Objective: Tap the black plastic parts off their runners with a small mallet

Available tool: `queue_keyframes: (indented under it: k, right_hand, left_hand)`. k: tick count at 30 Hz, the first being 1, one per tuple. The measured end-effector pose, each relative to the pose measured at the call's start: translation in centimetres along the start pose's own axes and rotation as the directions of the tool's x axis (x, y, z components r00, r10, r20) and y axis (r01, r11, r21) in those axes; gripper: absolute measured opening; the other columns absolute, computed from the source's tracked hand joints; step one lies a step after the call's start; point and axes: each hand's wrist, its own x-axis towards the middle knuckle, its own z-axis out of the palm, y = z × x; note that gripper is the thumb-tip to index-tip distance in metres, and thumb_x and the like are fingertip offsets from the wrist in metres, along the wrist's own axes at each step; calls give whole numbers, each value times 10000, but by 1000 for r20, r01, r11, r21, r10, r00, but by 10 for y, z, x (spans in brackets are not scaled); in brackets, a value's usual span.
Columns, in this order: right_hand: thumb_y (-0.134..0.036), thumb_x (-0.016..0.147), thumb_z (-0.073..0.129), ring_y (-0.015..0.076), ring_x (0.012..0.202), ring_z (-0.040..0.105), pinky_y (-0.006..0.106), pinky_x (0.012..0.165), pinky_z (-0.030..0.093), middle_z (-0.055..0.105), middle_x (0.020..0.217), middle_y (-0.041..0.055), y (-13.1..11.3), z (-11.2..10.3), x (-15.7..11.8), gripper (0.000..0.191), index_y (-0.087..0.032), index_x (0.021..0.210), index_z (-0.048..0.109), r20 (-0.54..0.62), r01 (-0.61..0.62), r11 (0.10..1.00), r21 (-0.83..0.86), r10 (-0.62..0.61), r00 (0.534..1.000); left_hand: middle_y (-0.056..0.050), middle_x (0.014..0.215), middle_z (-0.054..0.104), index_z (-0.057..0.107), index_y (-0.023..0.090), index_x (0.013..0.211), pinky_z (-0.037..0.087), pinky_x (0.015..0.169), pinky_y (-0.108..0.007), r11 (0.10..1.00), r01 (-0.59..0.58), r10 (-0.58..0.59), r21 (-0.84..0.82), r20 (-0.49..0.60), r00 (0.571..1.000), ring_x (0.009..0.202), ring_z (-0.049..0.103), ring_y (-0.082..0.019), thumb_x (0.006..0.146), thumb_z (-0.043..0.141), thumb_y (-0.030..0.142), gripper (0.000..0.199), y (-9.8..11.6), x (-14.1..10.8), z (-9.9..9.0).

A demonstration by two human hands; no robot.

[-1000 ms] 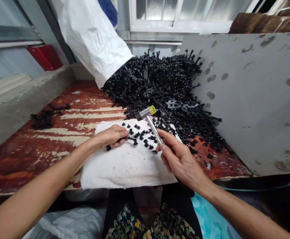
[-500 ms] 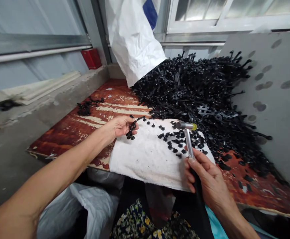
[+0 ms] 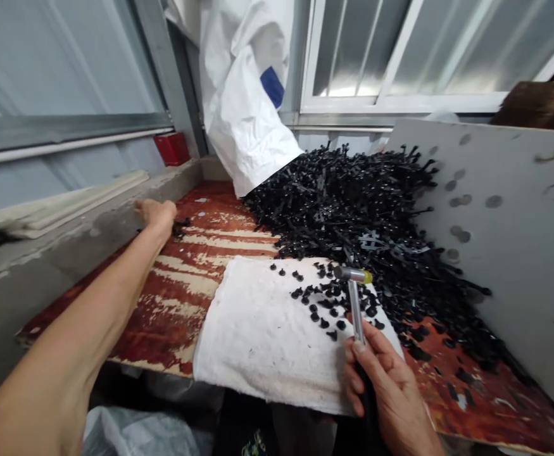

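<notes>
In my right hand [image 3: 381, 380] is a small hammer [image 3: 355, 310] with a metal shaft, a dark handle and a yellow-tipped head. Its head is raised over the right part of a white cloth [image 3: 252, 329]. Small black plastic pieces with round bases [image 3: 324, 323] lie scattered on that cloth. My left hand [image 3: 156, 215] reaches to the far left of the table, over a small heap of black plastic parts [image 3: 180, 227]. Its back faces me, so the fingers are mostly hidden, along with anything between them.
A large pile of black plastic parts [image 3: 347, 209] spills from a white sack [image 3: 258, 139] at the back. Along the right stands a grey board [image 3: 509, 234]. A concrete ledge [image 3: 91, 228] borders the worn red tabletop [image 3: 148, 329], with a red box [image 3: 172, 149] behind.
My left hand has moved from the cloth's left edge, where it held a black plastic sprue, to the heap at far left. My right hand keeps the hammer. The view has tilted up.
</notes>
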Motion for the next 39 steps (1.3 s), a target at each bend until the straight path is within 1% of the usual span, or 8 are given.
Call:
queue_keyframes:
  k: [3, 7, 12, 21, 27, 32, 36, 39]
  right_hand:
    - [-569, 664, 789, 61, 379, 374, 168, 309, 346, 475, 540, -92, 1, -3, 1, 659, -209, 1151, 528, 47, -4, 1000, 6, 3, 999]
    - [-545, 765, 726, 58, 410, 369, 165, 333, 377, 464, 560, -84, 4, -9, 1, 585, -211, 1195, 513, 87, -5, 1000, -4, 5, 996]
    - [-563, 764, 719, 56, 416, 370, 156, 330, 379, 446, 567, -92, 7, -12, 1, 643, -210, 1249, 486, 106, -1, 1000, 24, -1, 994]
    - [-610, 691, 744, 40, 363, 343, 148, 303, 359, 449, 542, -111, 1, -6, 4, 691, -194, 1180, 489, 95, 11, 997, 77, -18, 995]
    - [-575, 727, 716, 27, 396, 386, 147, 293, 373, 570, 740, -57, -1, -5, 3, 473, -214, 958, 515, 12, 91, 988, 125, -93, 996]
    - [-502, 811, 653, 34, 340, 390, 122, 308, 344, 502, 541, -116, 2, -8, 3, 356, -227, 914, 452, 63, 130, 991, 42, -132, 989]
    - [-379, 778, 688, 30, 398, 405, 127, 302, 382, 548, 674, -97, 6, -8, 2, 318, -234, 876, 422, 33, 159, 985, 63, -162, 986]
    - [-370, 808, 653, 25, 383, 392, 120, 304, 371, 519, 636, -105, 8, -11, 1, 278, -229, 875, 424, 93, 155, 988, -15, -152, 984]
  left_hand:
    - [-29, 714, 570, 558, 161, 739, 429, 767, -296, 990, -131, 120, 54, 165, 979, 879, 570, -209, 770, 520, 30, 140, 0, -20, 45]
    - [7, 588, 559, 575, 192, 581, 401, 654, -257, 958, -288, 235, 2, 572, 786, 663, 526, -164, 671, 657, 79, 165, -5, -64, 125]
    - [34, 535, 481, 522, 202, 552, 350, 576, -235, 946, -314, 279, -84, 704, 653, 607, 464, -142, 565, 696, 36, 241, 3, -86, 169]
    - [38, 602, 528, 537, 183, 719, 440, 525, -239, 977, -57, 194, -206, 746, 636, 529, 501, -107, 604, 687, 207, 191, 29, -85, 124]
    - [23, 633, 565, 594, 179, 693, 433, 561, -230, 905, -226, 420, -361, 665, 617, 575, 519, -106, 624, 695, 230, 133, 10, -160, 90]
    - [7, 628, 598, 580, 189, 670, 473, 583, -251, 948, 18, 240, -317, 754, 611, 582, 564, -129, 606, 731, 253, 176, -11, -220, 70]
    - [9, 597, 606, 568, 182, 704, 475, 560, -244, 932, 289, 50, -221, 864, 501, 541, 570, -122, 586, 799, 279, 276, -26, -233, 59]
    - [-21, 657, 650, 596, 168, 820, 489, 526, -262, 863, 505, -110, -31, 963, 247, 530, 581, -134, 558, 851, 370, 418, -29, -228, 53]
